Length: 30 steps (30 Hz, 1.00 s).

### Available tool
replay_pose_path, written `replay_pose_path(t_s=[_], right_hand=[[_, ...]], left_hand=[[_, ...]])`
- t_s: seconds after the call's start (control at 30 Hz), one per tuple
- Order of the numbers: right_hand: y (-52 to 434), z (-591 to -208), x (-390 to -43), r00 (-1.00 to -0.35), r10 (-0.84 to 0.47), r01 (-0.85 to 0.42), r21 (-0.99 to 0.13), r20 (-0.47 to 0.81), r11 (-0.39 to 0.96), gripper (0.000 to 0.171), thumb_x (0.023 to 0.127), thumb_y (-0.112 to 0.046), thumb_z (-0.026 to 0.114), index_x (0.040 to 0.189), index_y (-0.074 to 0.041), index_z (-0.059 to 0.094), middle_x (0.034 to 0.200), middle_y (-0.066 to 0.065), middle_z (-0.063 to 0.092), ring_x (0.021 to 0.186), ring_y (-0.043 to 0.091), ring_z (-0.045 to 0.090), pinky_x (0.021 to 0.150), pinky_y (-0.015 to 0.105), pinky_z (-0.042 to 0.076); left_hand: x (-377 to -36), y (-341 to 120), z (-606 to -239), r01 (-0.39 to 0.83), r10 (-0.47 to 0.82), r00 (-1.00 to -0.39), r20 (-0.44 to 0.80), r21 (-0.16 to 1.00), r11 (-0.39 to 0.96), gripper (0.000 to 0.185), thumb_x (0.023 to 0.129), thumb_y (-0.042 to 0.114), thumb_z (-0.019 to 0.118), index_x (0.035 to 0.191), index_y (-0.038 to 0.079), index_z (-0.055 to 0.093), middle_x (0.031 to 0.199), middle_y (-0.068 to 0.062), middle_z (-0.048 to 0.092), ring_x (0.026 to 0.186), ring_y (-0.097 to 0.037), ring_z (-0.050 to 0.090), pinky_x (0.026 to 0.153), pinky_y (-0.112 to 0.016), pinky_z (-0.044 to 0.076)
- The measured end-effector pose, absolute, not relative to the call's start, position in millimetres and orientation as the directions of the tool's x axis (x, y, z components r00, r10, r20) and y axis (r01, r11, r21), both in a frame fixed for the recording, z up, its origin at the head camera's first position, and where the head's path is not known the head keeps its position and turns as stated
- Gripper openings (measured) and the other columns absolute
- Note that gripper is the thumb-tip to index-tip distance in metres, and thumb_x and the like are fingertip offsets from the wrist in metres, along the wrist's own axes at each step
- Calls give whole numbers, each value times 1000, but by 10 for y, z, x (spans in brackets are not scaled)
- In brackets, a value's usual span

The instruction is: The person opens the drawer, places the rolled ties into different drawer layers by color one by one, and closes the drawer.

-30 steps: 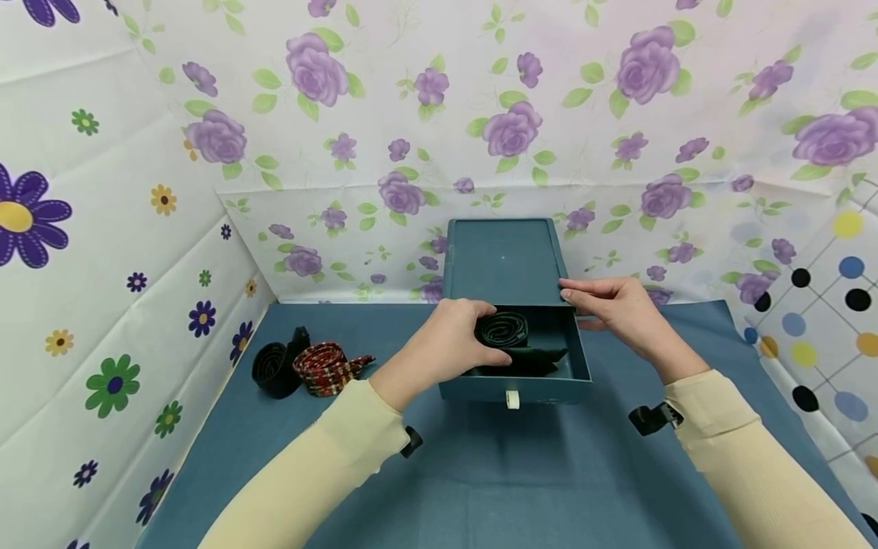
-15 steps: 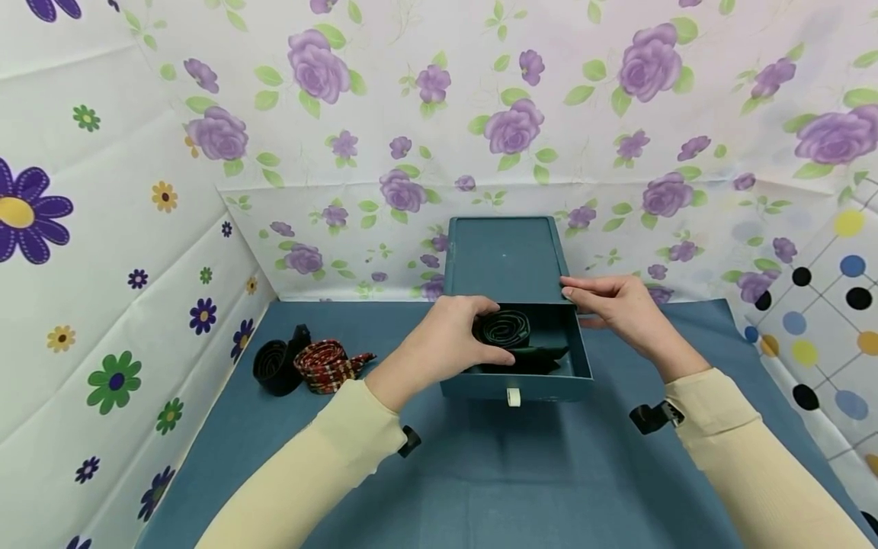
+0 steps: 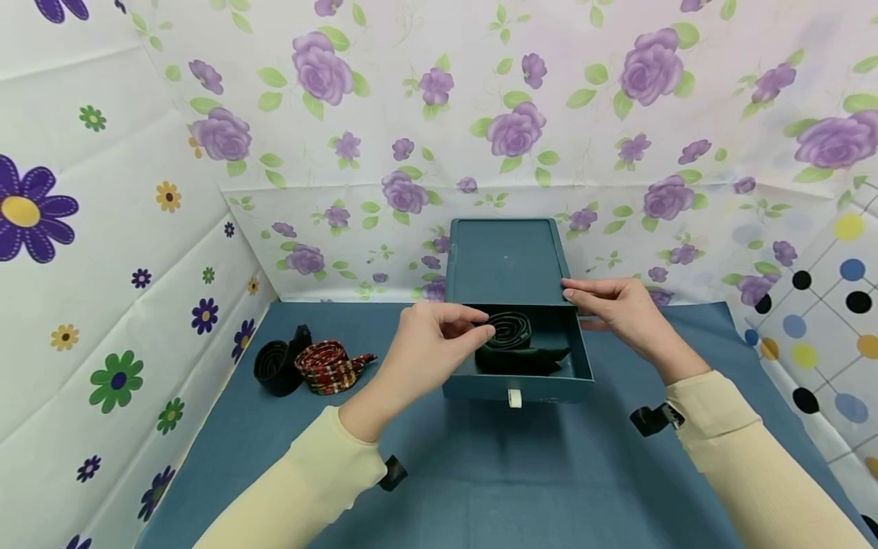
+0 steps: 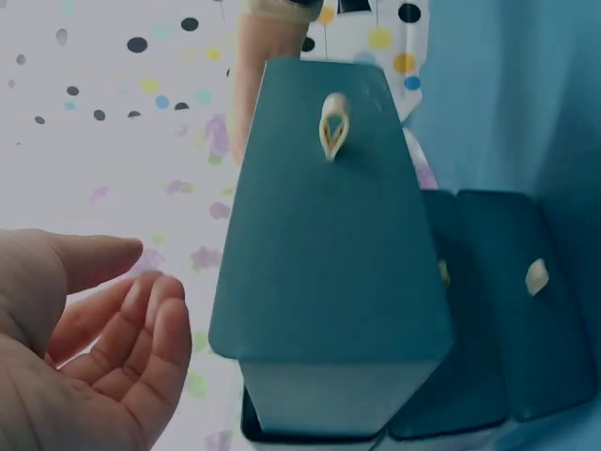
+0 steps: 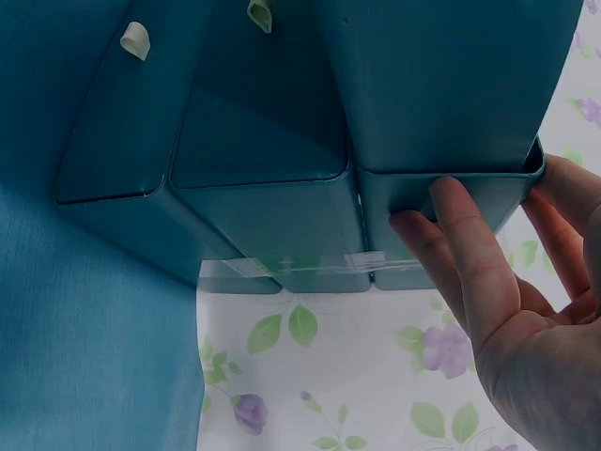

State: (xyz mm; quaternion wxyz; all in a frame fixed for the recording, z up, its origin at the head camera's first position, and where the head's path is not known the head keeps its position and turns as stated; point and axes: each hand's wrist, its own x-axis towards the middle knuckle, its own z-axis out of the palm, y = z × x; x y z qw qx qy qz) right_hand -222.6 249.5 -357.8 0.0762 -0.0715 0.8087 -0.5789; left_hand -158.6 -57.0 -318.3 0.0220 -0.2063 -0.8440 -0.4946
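A teal box (image 3: 506, 259) stands at the back of the table with its top drawer (image 3: 549, 387) pulled out. A rolled dark green tie (image 3: 511, 332) lies inside the drawer. My left hand (image 3: 432, 343) hovers at the drawer's left edge, close to the tie, fingers relaxed. In the left wrist view this left hand (image 4: 103, 357) holds nothing beside the drawer front (image 4: 329, 263) with its cream pull loop (image 4: 333, 132). My right hand (image 3: 617, 305) holds the box's front right corner, thumb on top. Its fingers (image 5: 451, 235) lie on the box's side wall (image 5: 451, 75).
A rolled black tie (image 3: 274, 367) and a rolled red patterned tie (image 3: 329, 366) lie at the table's left, near the flowered wall. Blue cloth (image 3: 514, 473) covers the table in front of the box. Two lower drawers (image 4: 507, 319) are closed.
My left hand has let go of the green tie and drawn back left out of the drawer. The tie stays in the drawer. The right hand has not moved.
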Motion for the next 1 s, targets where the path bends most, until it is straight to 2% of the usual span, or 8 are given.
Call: replay_pose_path(t_s=[0.1, 0.2, 0.3, 0.57, 0.73, 1.0], right_hand=[[2508, -3588, -2226, -979, -201, -23, -948, -44, 317, 47, 86, -44, 63, 126, -20, 61, 140, -3, 51, 123, 16, 50, 85, 37, 54], [2511, -3595, -2229, -979, -198, -22, -948, -44, 319, 46, 86, -44, 63, 126, -21, 61, 140, -3, 51, 123, 16, 50, 85, 37, 54], [2501, -3577, -2221, -980, -195, -17, -948, -48, 319, 46, 87, -43, 63, 127, -20, 61, 140, -2, 50, 124, 16, 50, 85, 38, 54], [2418, -3404, -2099, -979, -197, -12, -949, -53, 314, 45, 89, -36, 63, 127, -14, 60, 140, 3, 50, 122, 18, 51, 86, 38, 54], [2406, -3381, -2084, -978, -204, -25, -947, -43, 320, 44, 89, -37, 62, 127, -14, 60, 140, 3, 50, 120, 16, 53, 86, 38, 54], [2484, -3535, -2185, -980, -195, -25, -949, -39, 313, 43, 88, -40, 63, 125, -19, 62, 139, -2, 51, 122, 16, 52, 85, 38, 54]], left_hand=[[-1507, -558, -3182, 335, 352, -913, 206, 872, 357, 12, 85, 33, 68, 96, 29, 73, 78, 4, 71, 65, -14, 65, 55, -31, 53], [-1426, -523, -3181, 301, 400, -901, 166, 904, 302, 11, 85, 33, 69, 93, 27, 74, 77, -2, 71, 65, -21, 67, 58, -31, 55], [-1342, -476, -3202, 268, 453, -884, 116, 920, 286, 12, 86, 32, 69, 91, 23, 75, 79, -4, 72, 64, -21, 67, 59, -31, 56], [-1206, -372, -3371, 203, 522, -853, 0, 921, 331, 7, 86, 26, 69, 89, 24, 75, 76, 7, 71, 61, -11, 67, 58, -28, 56], [-1201, -341, -3483, 213, 508, -861, -1, 908, 362, 12, 87, 24, 67, 95, 20, 75, 82, 10, 72, 64, -9, 67, 59, -24, 55], [-1174, -300, -3588, 233, 465, -885, -1, 864, 445, 16, 88, 25, 66, 102, 22, 74, 78, 13, 69, 65, -5, 65, 55, -22, 52]])
